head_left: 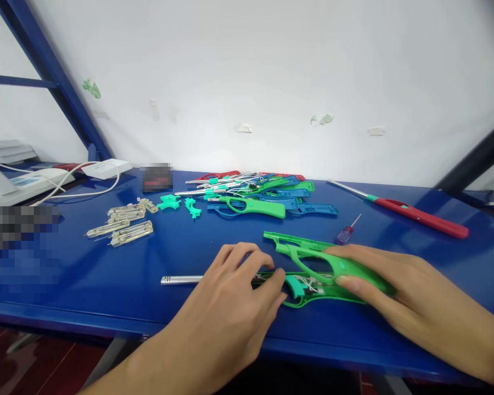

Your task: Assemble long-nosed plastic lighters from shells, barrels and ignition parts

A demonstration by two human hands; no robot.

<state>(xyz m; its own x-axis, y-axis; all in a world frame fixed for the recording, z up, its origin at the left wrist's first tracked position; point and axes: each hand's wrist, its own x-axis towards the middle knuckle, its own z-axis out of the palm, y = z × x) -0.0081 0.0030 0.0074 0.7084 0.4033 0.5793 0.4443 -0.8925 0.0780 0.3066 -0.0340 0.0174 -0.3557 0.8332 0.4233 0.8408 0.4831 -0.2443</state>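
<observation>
An opened long-nosed gas lighter (329, 297) lies near the front of the blue table, its green half-casing showing white wires and a turquoise trigger (296, 286). From its left end sticks a metal tube (181, 280). My left hand (230, 302) is closed over the front of this lighter, bent fingers at the casing and hiding part of it. Above the handle, my right hand (407, 291) grips a loose green casing half (354, 267) between thumb and fingers, tilted over the open lighter. Another green edge (290, 239) shows just behind it, partly covered.
A heap of green, blue and red lighter parts (267, 192) lies at the back. Clear fuel tanks (132, 232) and turquoise triggers (169, 202) lie left of it. A small screwdriver (348, 232) and a red lighter (420, 216) are at the right. A white power strip (107, 168) stands back left.
</observation>
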